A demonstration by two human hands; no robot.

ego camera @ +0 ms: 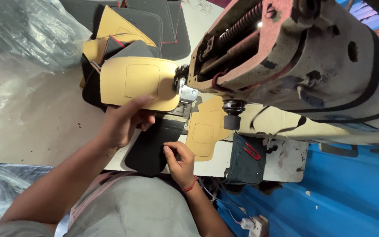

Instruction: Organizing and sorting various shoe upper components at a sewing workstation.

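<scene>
- The left hand [121, 123] pinches the near edge of a tan leather panel [139, 83], fingers closed over it, thumb beneath.
- The panel's long axis runs left to right; its right end touches the presser foot [187, 94] of a worn industrial sewing machine [294, 57].
- The right hand [180, 160] rests near the front edge of the tabletop [31, 131], fingers curled and pressing on a black leather piece [152, 149], not visibly gripping it.
- A second tan piece [205, 129] lies just beside that hand, under the machine head.
- A stack of tan and black cut pieces [123, 30] sits toward the far edge.
</scene>
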